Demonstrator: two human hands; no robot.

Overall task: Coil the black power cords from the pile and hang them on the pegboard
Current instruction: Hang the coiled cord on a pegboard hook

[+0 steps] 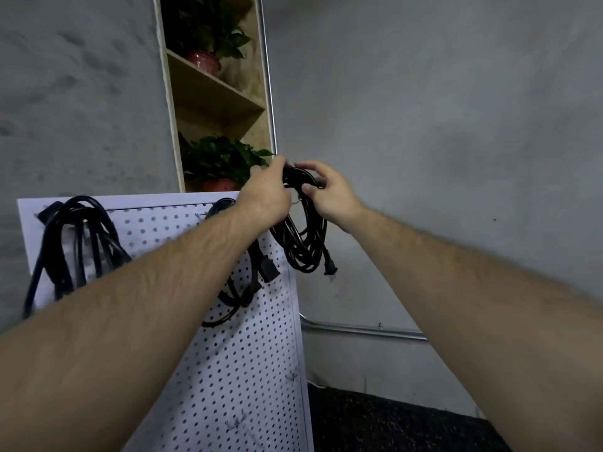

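A white pegboard (pixel 248 370) leans against the grey wall. A coiled black power cord (pixel 303 236) hangs at the board's upper right corner, its plug dangling at the lower right. My left hand (pixel 266 197) grips the top of this coil from the left. My right hand (pixel 326 190) pinches the coil's top from the right. Two other black cord bundles hang on the board: one at the upper left (pixel 75 243), one in the middle (pixel 241 288), partly hidden by my left forearm.
A wooden shelf unit (pixel 222 99) with potted plants (pixel 222 161) stands behind the pegboard. A metal conduit (pixel 362 331) runs along the grey wall at the right. Dark flooring (pixel 391 425) lies at the lower right.
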